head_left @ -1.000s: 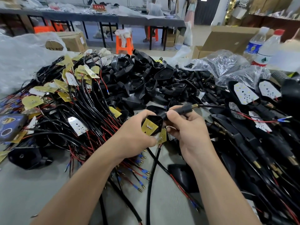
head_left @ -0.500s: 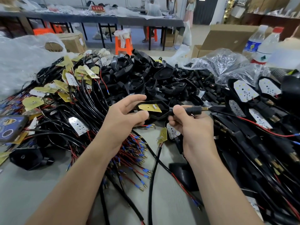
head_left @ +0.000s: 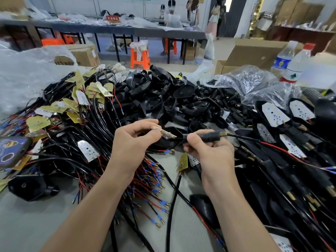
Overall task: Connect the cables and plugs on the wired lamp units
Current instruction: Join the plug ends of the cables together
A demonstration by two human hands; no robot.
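Note:
My left hand (head_left: 132, 140) pinches a small LED board (head_left: 166, 133) by its edge, tilted over a black lamp housing (head_left: 169, 140) at the middle of the table. My right hand (head_left: 207, 151) grips the housing's black stem plug (head_left: 207, 136), whose brass tip points right. A thin black cable (head_left: 243, 138) with a red wire runs out of that tip to the right. The housing's underside is hidden behind my fingers.
A heap of wired LED boards (head_left: 72, 110) lies left, empty black housings (head_left: 154, 99) behind, assembled lamp units (head_left: 276, 135) right. A phone (head_left: 11, 151) sits at the far left. Two bottles (head_left: 291, 60), plastic bags and cardboard boxes stand at the back.
The unit rose from low near the table to mid-height. The board has turned from lying flat in the housing to tilted on edge between my left fingers. My right hand keeps its grip on the stem.

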